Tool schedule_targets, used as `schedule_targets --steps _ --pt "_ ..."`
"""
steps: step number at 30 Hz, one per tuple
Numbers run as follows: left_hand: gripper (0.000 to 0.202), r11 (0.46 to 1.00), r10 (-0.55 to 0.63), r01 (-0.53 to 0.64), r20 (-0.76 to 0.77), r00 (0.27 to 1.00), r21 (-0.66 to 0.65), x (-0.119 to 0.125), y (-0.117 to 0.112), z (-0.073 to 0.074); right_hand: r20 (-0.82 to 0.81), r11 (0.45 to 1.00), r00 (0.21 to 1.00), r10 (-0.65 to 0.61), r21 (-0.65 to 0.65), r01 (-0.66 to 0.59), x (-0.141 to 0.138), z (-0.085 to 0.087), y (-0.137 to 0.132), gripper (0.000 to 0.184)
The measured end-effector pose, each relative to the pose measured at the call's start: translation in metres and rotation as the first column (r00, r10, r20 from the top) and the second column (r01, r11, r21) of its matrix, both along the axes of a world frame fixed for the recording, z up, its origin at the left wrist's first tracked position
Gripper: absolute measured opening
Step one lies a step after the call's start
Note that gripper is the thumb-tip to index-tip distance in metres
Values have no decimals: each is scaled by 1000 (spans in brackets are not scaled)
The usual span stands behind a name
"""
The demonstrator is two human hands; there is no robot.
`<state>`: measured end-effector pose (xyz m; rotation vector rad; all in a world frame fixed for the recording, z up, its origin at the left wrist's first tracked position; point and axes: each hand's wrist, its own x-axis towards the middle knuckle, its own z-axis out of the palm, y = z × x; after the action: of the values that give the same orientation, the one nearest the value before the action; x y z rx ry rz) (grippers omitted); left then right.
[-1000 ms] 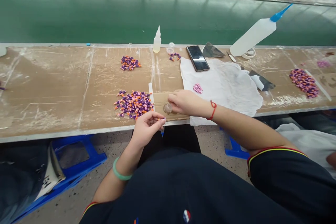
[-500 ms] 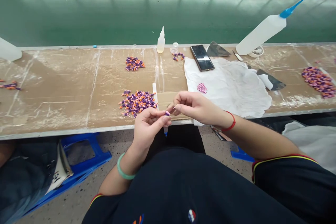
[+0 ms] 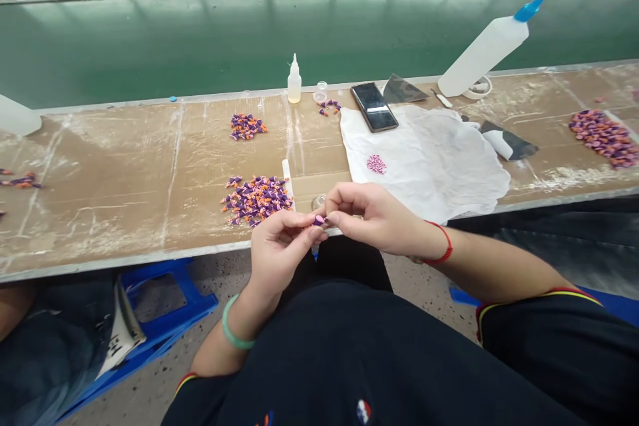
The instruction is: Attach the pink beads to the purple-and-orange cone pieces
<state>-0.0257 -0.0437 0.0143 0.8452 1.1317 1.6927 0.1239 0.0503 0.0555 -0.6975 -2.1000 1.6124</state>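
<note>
My left hand (image 3: 279, 249) pinches a small purple piece (image 3: 318, 219) at the near edge of the bench. My right hand (image 3: 367, 213) meets it fingertip to fingertip, pinched closed on the same piece or on something tiny that I cannot make out. Just beyond the hands lies a pile of purple and orange pieces (image 3: 257, 198), a white stick (image 3: 287, 174) and a small clear dish (image 3: 318, 202). A little heap of pink beads (image 3: 375, 163) rests on a white cloth (image 3: 439, 166) to the right.
A small glue bottle (image 3: 294, 82), a phone (image 3: 374, 107), a big squeeze bottle with blue nozzle (image 3: 486, 46) and more piles of pieces (image 3: 246, 126) (image 3: 603, 136) sit on the cardboard-covered bench (image 3: 124, 173). A green belt (image 3: 200, 40) runs behind. Blue stools (image 3: 164, 299) stand below.
My right hand left the clear dish and came to my left hand's fingertips. Both hands now work the purple piece together at the bench edge.
</note>
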Motion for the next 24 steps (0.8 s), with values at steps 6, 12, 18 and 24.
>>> schedule_targets --steps 6,12,18,24 --pt "21 1000 -6 6 -9 1000 9 1 -1 2 14 993 1000 9 115 -10 1 2 1 9" --pt "21 1000 -10 10 -19 1000 -9 2 -1 4 46 978 999 26 206 -35 3 4 0 8" --pt "23 1000 12 -13 -20 1000 -23 4 -1 2 38 947 999 32 320 -42 4 3 -2 10" --pt "20 1000 3 -3 18 1000 -29 3 -2 1 20 880 999 44 473 -48 4 4 -2 12"
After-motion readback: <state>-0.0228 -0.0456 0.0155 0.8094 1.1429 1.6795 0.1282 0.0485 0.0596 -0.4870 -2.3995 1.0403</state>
